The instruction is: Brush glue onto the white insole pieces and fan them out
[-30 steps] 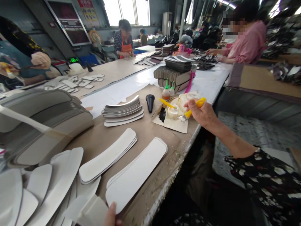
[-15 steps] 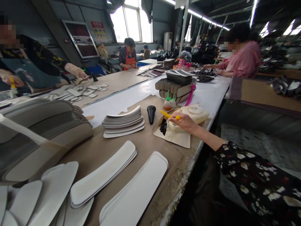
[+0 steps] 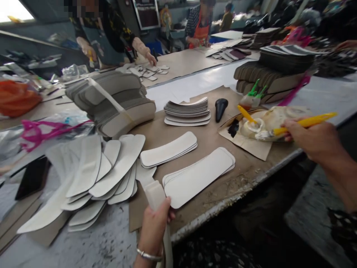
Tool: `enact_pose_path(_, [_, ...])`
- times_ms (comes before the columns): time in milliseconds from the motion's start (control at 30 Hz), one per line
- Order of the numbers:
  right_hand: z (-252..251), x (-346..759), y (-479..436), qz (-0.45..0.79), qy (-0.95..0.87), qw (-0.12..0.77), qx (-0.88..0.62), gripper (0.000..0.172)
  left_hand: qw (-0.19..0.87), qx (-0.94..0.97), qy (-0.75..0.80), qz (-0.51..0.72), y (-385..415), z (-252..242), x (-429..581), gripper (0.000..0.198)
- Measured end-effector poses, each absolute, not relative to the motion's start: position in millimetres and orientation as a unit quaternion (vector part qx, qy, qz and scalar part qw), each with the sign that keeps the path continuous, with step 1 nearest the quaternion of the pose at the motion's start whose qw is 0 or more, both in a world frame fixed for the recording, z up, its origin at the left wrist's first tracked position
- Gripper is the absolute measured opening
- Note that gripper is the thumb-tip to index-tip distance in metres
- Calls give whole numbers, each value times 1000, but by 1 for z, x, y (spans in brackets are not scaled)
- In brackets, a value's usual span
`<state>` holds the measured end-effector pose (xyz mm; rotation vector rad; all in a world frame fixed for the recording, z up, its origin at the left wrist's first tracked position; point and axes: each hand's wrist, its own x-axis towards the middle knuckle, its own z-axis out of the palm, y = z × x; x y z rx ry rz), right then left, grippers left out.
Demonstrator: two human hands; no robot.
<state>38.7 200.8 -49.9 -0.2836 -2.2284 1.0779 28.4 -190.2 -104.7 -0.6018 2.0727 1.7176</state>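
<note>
My right hand [image 3: 312, 139] is closed round a yellow-handled brush [image 3: 318, 120], its white-coated bristles in the glue-crusted pot [image 3: 290, 111]. Another yellow handle [image 3: 247, 114] leans out of the same pot. Low in the middle, my left hand [image 3: 156, 223], with a bangle on the wrist, pinches a cream strip [image 3: 155, 194] that looks folded or layered at its top and trails below the hand. Right beside those fingers lies a fanned stack of white rounded panels [image 3: 199, 176]. A curved white stack [image 3: 170, 149] rests behind it.
Loose white pieces [image 3: 111, 175] overlap on the left, near a phone [image 3: 33, 176]. A banded bundle [image 3: 111, 100], a neat stack [image 3: 186, 111], a black cone-like object [image 3: 221, 109] and small green-tipped bottles [image 3: 252, 96] stand farther back. Co-workers' hands [image 3: 150, 57] are across the table.
The view has swung left and down. My left hand has come into view with the cream strip. My right hand now holds a brush at the pot's near side, while another yellow handle rests there.
</note>
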Motion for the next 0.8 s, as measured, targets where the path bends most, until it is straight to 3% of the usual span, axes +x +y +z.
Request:
enact_pose_path(33, [-49, 45, 185, 443, -803, 358, -174, 16, 196, -211, 732, 618, -191, -105, 27, 29])
enact_pose_path(67, [-48, 52, 164, 496, -773, 335, -207, 16, 201, -208, 726, 623, -192, -106, 26, 29])
enact_pose_path(167, [-50, 63, 87, 644, -719, 188, -179, 13, 215, -196, 706, 646, -197, -106, 27, 28])
enact_pose_path(267, [-62, 59, 20, 705, -696, 78, -113, 19, 234, -172, 684, 669, -201, -105, 28, 29])
enact_pose_path(433, [-82, 47, -15, 687, -722, 9, -85, 26, 242, -143, 679, 678, -204, -108, 27, 32])
enact_pose_path(800, [-74, 40, -22, 614, -785, -9, -77, 25, 238, -129, 682, 679, -208, -118, 27, 34])
